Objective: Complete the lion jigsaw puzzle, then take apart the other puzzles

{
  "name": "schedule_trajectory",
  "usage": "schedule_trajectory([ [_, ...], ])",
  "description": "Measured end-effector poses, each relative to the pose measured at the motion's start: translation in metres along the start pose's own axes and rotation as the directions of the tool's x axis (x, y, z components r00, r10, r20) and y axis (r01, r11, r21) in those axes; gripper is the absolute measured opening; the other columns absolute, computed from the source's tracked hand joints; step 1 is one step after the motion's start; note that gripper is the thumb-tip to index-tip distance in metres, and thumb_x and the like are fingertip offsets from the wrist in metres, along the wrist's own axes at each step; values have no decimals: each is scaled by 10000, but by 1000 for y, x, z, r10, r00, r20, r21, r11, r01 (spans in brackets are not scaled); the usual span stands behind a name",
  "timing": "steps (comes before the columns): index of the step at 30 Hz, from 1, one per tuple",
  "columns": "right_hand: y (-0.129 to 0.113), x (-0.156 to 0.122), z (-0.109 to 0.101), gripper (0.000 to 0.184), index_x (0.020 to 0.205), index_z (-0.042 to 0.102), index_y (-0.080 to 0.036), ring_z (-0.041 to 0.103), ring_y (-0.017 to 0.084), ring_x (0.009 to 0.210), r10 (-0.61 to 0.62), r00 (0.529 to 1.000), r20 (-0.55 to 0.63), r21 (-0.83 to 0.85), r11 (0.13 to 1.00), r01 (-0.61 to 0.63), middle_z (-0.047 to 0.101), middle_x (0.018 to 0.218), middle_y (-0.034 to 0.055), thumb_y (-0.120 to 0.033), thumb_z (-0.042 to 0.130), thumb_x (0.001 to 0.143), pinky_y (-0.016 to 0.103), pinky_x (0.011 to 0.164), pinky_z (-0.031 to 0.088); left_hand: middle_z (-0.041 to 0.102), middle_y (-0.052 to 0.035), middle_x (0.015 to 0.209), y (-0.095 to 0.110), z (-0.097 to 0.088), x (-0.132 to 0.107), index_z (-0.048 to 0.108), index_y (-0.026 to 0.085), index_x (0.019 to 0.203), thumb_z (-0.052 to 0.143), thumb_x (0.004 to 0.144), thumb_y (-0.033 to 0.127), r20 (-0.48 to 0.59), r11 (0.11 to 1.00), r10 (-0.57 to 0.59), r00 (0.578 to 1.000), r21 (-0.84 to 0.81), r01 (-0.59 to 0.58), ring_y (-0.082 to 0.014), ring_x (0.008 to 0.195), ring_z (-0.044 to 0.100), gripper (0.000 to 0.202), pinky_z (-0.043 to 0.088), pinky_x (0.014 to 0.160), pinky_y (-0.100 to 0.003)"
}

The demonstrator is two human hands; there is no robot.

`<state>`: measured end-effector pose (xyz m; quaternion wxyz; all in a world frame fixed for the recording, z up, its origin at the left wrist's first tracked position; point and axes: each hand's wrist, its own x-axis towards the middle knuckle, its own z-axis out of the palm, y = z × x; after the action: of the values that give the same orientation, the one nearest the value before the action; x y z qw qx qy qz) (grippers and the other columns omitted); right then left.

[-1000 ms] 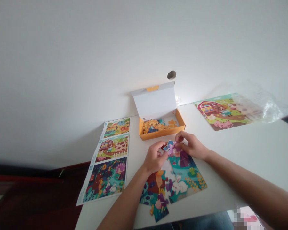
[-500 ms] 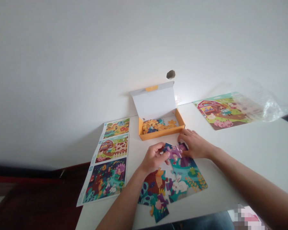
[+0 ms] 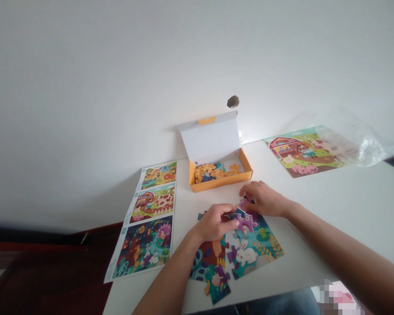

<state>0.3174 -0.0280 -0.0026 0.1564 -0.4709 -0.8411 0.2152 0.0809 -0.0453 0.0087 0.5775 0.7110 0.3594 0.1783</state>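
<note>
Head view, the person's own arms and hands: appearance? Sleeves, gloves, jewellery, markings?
Left hand and right hand are ungloved, five-fingered human hands. Both forearms are slim and sleeveless as far as the frame shows. No watch, bracelet, cable or marking visible; nail details too small to tell.

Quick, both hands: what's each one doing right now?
Left hand: closed, thumb and fingers holding a purple-and-blue puzzle piece.
Right hand: closed, fingers pinching another purple piece, partly hidden.
</note>
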Motion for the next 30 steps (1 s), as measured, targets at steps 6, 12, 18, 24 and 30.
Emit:
schedule_trajectory([
  [6,6,-8,-16,445,915,639,-226,577,278,950,14,998,64,-135,991,-5,607,990,70,-513,815,624,388,829,378,548,-4,740,2,-1,-1,653,135,812,627,797,264,11,1000,24,1000,20,-24,-124,690,486,133,407,618,-212],
  [12,8,-8,-21,434,881,653,-222,580,272,941,44,993,109,-140,990,-29,597,990,72,-550,801,638,392,843,376,583,-13,755,2,-1,0,662,128,813,637,782,283,13,999,26,1000,18,-27,-123,687,489,160,414,620,-208],
  [18,29,-9,-32,316,861,665,-229,572,280,986,158,981,111,-171,976,-137,592,995,74,-512,733,739,406,867,370,578,-11,779,2,-1,0,669,117,845,629,794,267,24,998,29,999,47,-30,-122,717,500,163,409,645,-207],
  [24,39,-10,-37,184,969,669,-244,564,275,1028,154,984,92,-108,984,-143,596,1039,74,-330,675,807,425,901,365,553,-6,760,2,-1,0,638,124,799,621,797,261,31,998,33,999,46,-34,-120,712,490,138,396,644,-209],
  [30,18,-10,-38,428,1108,675,-319,516,272,1100,-120,964,238,49,993,112,564,1099,56,-214,731,697,469,1015,287,575,-16,779,2,-1,0,668,124,859,620,798,284,35,999,30,999,36,-32,-133,727,495,178,401,662,-226],
])
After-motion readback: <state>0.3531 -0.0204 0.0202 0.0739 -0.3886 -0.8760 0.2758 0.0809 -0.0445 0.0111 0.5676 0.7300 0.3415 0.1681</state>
